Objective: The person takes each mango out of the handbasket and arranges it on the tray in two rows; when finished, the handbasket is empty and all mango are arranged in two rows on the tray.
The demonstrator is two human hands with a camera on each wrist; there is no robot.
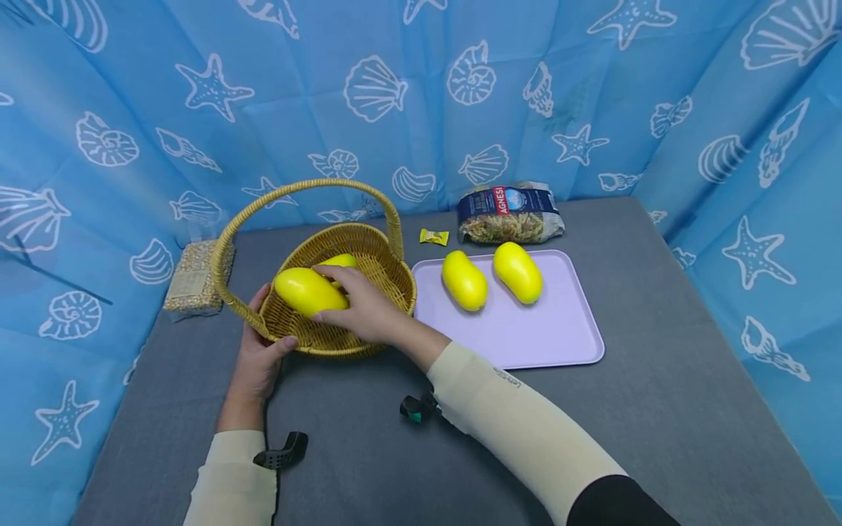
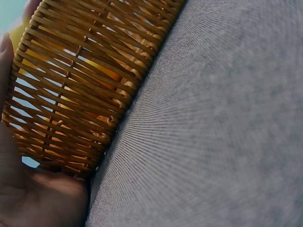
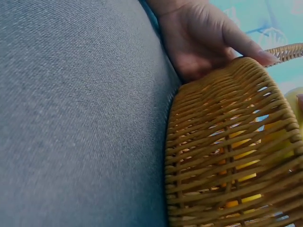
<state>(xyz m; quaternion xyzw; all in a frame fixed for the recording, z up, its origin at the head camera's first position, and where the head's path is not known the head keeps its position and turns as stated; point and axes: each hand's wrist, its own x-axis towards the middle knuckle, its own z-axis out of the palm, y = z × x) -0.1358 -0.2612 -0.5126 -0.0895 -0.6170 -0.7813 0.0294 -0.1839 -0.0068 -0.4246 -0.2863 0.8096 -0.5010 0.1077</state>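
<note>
In the head view, my right hand [image 1: 365,303] grips a yellow mango [image 1: 305,291] above the inside of a wicker basket [image 1: 383,272]. Behind that fruit, partly hidden by it and the fingers, lies another yellow mango [image 1: 343,260] in the basket. My left hand [image 1: 255,369] holds the basket's near left side, its thumb at the rim. The left wrist view shows the woven wall [image 2: 90,80] close up, with yellow showing through the gaps. From the right wrist, the left palm [image 3: 201,42] appears against the basket's end.
A lilac tray [image 1: 552,340] to the right bears two yellow mangoes [image 1: 464,281]. Behind it lie a pasta bag [image 1: 509,215] and a small yellow wrapped candy [image 1: 434,237]. A bag of pale grains [image 1: 194,281] stands left of the basket. A blue curtain [image 1: 421,95] closes off the back.
</note>
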